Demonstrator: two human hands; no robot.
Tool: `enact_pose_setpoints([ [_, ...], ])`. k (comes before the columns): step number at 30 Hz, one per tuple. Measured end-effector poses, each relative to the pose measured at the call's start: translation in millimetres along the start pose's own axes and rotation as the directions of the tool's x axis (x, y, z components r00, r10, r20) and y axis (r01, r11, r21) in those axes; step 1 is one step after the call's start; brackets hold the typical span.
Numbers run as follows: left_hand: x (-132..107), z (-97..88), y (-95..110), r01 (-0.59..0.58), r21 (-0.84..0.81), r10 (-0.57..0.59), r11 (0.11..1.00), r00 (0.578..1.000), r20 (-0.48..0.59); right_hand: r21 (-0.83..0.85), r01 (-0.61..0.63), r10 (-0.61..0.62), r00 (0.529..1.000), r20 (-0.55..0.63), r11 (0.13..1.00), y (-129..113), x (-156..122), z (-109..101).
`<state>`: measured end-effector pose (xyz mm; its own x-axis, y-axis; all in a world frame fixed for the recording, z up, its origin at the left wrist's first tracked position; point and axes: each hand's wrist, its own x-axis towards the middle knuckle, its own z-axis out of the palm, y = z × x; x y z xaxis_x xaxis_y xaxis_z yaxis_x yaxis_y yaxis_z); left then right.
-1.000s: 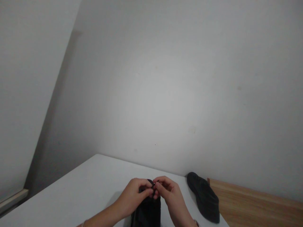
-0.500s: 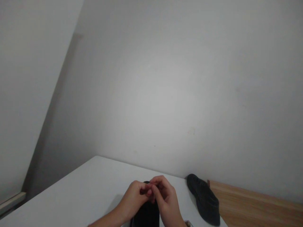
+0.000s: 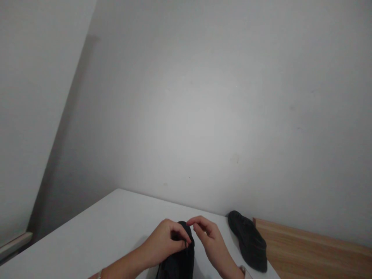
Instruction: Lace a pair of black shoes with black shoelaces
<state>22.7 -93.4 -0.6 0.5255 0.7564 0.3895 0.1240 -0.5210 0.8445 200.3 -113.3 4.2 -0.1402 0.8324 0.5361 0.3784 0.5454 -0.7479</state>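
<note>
A black shoe (image 3: 178, 265) rests on the white table (image 3: 101, 232) at the bottom middle, its far tip showing between my hands. Over the top of it, my left hand (image 3: 161, 242) pinches a thin dark strand that looks like a shoelace (image 3: 186, 244); most of the strand is hidden by my fingers. To the right, my right hand (image 3: 213, 242) has its thumb and index finger apart. Its index fingertip is close to the shoe's far end, and I see nothing held in it.
A second black shoe (image 3: 248, 242) lies at the table's right edge, close to the wall (image 3: 192, 116). Beyond that edge is a wooden board (image 3: 314, 246). A pale ledge (image 3: 16, 244) shows at the far left.
My hands were together with their fingertips touching. Now they are apart: the right hand has shifted right, off the left fingers, and more of the shoe shows.
</note>
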Motion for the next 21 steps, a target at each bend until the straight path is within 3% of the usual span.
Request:
enact_pose_setpoints([
  [2,-2.4,2.6,-1.2,-0.140,0.256,0.159,0.957,0.986,-0.057,-0.019,-0.018,0.019,0.997,0.069,1.000,14.9,-4.3,2.3],
  [5,-5.2,6.3,-5.5,-0.347,0.585,0.426,0.733,0.905,0.003,0.025,-0.034,0.031,0.995,0.094,0.999,25.5,-9.8,6.6],
  [8,-5.8,7.1,-9.5,-0.460,0.712,0.555,0.531,0.823,0.118,0.122,-0.083,0.068,0.990,0.125,0.989,21.6,-10.5,8.2],
  [10,-5.3,6.7,-12.0,-0.482,0.739,0.598,0.470,0.790,0.136,0.191,-0.129,0.099,0.982,0.158,0.973,16.9,-9.3,8.3],
  [12,-4.7,6.4,-14.1,-0.468,0.751,0.612,0.465,0.784,0.109,0.262,-0.180,0.140,0.977,0.162,0.948,14.4,-8.2,8.9],
  [16,-5.3,6.3,-13.7,-0.444,0.715,0.594,0.540,0.803,0.050,0.359,-0.231,0.218,0.973,0.077,0.904,14.4,-7.4,12.6],
  [18,-6.8,5.7,-11.1,-0.439,0.686,0.576,0.580,0.817,0.036,0.314,-0.195,0.206,0.978,-0.003,0.929,13.6,-6.6,13.7],
  [21,-10.6,2.3,-7.5,-0.413,0.639,0.518,0.648,0.855,0.028,0.109,-0.115,0.125,0.989,-0.083,0.987,12.1,-4.6,10.6],
])
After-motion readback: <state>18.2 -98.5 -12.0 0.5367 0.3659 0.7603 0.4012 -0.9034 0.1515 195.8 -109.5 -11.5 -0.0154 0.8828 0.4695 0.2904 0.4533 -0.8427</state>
